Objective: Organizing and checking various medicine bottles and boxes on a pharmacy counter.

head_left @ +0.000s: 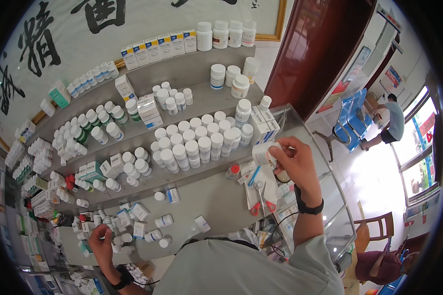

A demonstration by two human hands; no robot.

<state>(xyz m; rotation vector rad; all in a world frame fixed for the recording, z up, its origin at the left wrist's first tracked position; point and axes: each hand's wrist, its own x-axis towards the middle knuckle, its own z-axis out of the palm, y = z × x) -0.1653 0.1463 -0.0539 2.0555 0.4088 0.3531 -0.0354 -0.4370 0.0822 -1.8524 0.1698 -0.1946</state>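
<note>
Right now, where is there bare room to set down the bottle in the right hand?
On the grey counter between the small blue-and-white box and the red-handled scissors, just beyond the lone white bottle. It is crowded around the left hand and along the packed bottle rows.

Glossy dark red door gets its top chopped by the edge, same for the white gold-framed calligraphy panel left of it. Below-left of the door, the right hand hides part of a white cylindrical plastic bottle, print's too tiny.
</note>
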